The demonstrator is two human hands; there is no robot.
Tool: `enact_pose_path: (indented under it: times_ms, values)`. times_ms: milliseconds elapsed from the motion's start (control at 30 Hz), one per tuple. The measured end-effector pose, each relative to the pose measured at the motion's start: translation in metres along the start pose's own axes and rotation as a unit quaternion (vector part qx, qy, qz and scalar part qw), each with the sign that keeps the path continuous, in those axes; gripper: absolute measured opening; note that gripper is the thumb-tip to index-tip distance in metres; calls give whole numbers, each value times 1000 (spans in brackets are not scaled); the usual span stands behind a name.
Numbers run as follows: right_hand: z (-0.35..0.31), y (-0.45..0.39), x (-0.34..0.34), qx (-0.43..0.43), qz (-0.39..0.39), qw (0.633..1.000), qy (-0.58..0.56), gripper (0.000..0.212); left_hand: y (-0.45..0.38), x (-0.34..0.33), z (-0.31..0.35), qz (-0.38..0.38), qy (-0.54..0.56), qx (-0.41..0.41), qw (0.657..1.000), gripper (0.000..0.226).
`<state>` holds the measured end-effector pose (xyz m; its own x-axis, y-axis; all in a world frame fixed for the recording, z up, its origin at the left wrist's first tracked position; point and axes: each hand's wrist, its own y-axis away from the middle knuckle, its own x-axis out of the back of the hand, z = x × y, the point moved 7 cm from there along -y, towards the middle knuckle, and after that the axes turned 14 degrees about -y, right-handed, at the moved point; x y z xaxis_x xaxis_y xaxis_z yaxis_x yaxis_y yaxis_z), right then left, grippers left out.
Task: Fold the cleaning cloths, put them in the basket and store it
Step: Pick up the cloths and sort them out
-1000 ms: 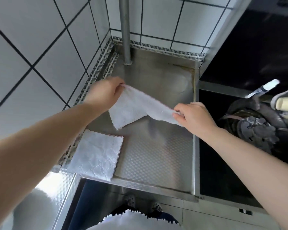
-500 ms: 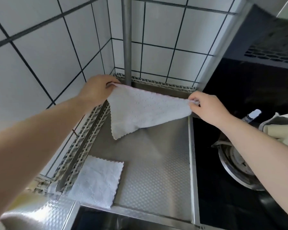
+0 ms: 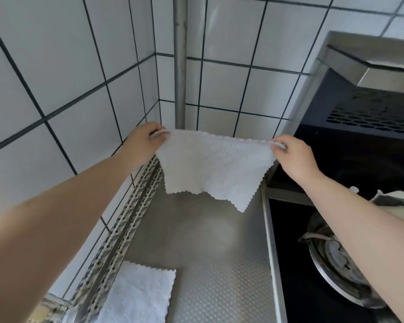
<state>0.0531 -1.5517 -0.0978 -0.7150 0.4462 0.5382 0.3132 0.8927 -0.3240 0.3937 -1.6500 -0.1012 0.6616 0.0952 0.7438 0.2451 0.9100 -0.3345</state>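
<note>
White cleaning cloth [image 3: 214,165] with zigzag edges, spread wide in the air, pinched at both top corners, lower corner hanging to the right. Folded white cloth [image 3: 138,297] flat on embossed steel, near left.

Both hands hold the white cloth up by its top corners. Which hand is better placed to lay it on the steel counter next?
Left, probably. The left hand is over the counter, while the right hand is at its edge beside the stove. Both pinch the cloth.

Steel counter [image 3: 210,264] bears one folded cloth [image 3: 138,297].
</note>
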Motion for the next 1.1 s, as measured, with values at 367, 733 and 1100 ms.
enact_pose_path:
  times_ms: [367,733,1100]
  values:
    - [108,165,-62,-139,-124,983,4,15,139,-99,-71,-209,-85,12,974,8]
    - [163,225,-77,-212,-146,965,52,13,206,-154,-86,-274,-87,93,953,26]
    - [205,148,-99,-252,-148,955,40,21,144,-201,-106,-228,-83,245,939,11]
